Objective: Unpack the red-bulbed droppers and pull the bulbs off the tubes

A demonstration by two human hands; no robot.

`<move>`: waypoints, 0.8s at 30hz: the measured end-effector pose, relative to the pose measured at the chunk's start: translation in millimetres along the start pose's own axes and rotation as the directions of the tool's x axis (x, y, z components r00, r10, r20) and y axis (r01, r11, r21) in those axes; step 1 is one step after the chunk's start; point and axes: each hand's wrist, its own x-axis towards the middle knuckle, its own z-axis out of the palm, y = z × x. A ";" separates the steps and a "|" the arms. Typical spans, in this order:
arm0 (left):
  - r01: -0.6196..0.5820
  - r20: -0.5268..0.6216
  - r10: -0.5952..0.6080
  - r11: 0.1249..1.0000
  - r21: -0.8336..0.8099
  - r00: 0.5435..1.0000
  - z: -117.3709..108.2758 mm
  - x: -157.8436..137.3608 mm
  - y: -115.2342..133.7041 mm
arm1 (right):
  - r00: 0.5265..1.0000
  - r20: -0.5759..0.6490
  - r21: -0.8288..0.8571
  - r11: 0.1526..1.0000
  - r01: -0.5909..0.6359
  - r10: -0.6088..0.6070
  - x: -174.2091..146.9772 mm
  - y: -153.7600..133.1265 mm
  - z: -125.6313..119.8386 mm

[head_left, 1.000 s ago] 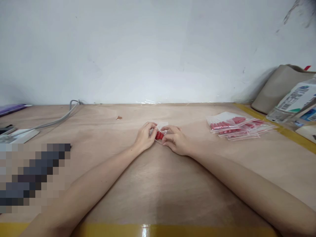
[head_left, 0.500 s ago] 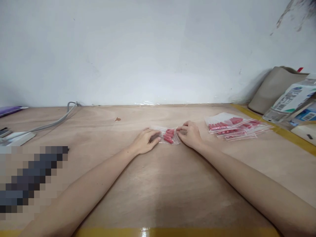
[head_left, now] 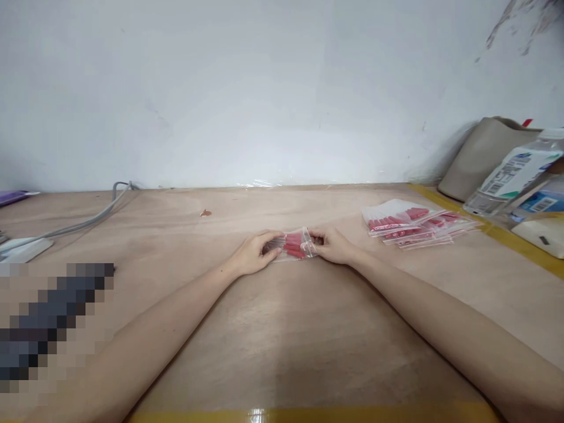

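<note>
Between my hands, in the middle of the table, is a small clear zip bag (head_left: 294, 244) with several red-handled pieces inside; their thin shafts point left. My left hand (head_left: 257, 252) is closed on the bag's left end, thumb in front and fingers behind. At the right end, my right hand (head_left: 333, 245) pinches the bag near its zip edge. Off to the right lies an overlapping pile of similar zip bags (head_left: 414, 223) with red-handled pieces in them. What exactly the red-handled pieces are is too small to tell.
A grey cable (head_left: 94, 218) runs along the left of the wooden table (head_left: 282, 341). At the right stand a beige container (head_left: 469, 158) and a tilted clear bottle (head_left: 513, 173), beyond yellow tape (head_left: 497, 229). A white wall (head_left: 264, 88) closes off the back.
The bag between my hands has been straightened, with its red ends now lined up to the right. My right hand's fingers have lowered onto the zip end. The view has shifted slightly.
</note>
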 end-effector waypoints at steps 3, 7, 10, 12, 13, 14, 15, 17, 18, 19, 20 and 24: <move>0.013 -0.018 -0.013 1.000 0.008 1.000 -0.5 1.2 -2.9 | 0.999 0.027 -0.023 0.999 0.029 -0.029 -0.4 -4.4 2.2; 0.016 -0.066 -0.014 0.999 0.028 0.998 0.5 1.5 -2.9 | 0.999 -0.037 -0.011 1.000 0.018 -0.019 -1.0 -8.8 7.1; 0.015 -0.091 -0.012 0.999 0.039 0.996 1.9 0.8 -2.2 | 0.998 -0.065 -0.025 1.000 0.010 -0.012 -0.6 -9.1 8.4; 0.009 -0.096 -0.005 0.999 0.041 0.995 2.8 0.3 -2.1 | 0.999 -0.036 -0.025 1.000 -0.010 0.009 0.0 -8.1 7.7; 0.006 -0.099 -0.002 0.999 0.042 0.995 3.1 0.1 -2.0 | 1.000 -0.013 -0.016 1.000 -0.026 0.026 0.4 -7.5 7.1; 0.002 -0.102 0.003 0.999 0.043 0.995 3.3 -0.1 -2.0 | 0.999 0.010 -0.003 0.999 -0.044 0.044 0.8 -7.0 6.8; -0.004 -0.103 0.008 0.999 0.044 0.995 3.4 -0.2 -1.9 | 0.998 0.029 0.009 0.998 -0.060 0.059 1.1 -6.6 6.8; -0.013 -0.103 0.018 0.999 0.046 0.995 3.4 -0.4 -1.9 | 0.996 0.034 0.019 0.997 -0.079 0.079 1.6 -6.4 8.4; -0.017 -0.101 0.021 0.999 0.048 0.995 3.4 -0.5 -1.9 | 0.997 0.022 0.015 0.997 -0.081 0.080 1.7 -6.6 9.8; -0.018 -0.099 0.023 0.999 0.049 0.995 3.3 -0.5 -1.9 | 0.997 0.006 0.005 0.997 -0.079 0.079 1.7 -7.1 11.5; -0.018 -0.097 0.023 0.999 0.051 0.995 3.1 -0.6 -2.0 | 0.997 -0.012 -0.008 0.997 -0.077 0.077 1.5 -7.9 13.2; 0.008 -0.088 -0.004 0.999 0.048 0.996 2.3 -0.9 -2.0 | 0.997 -0.027 -0.052 0.995 -0.080 0.078 0.4 -13.0 15.6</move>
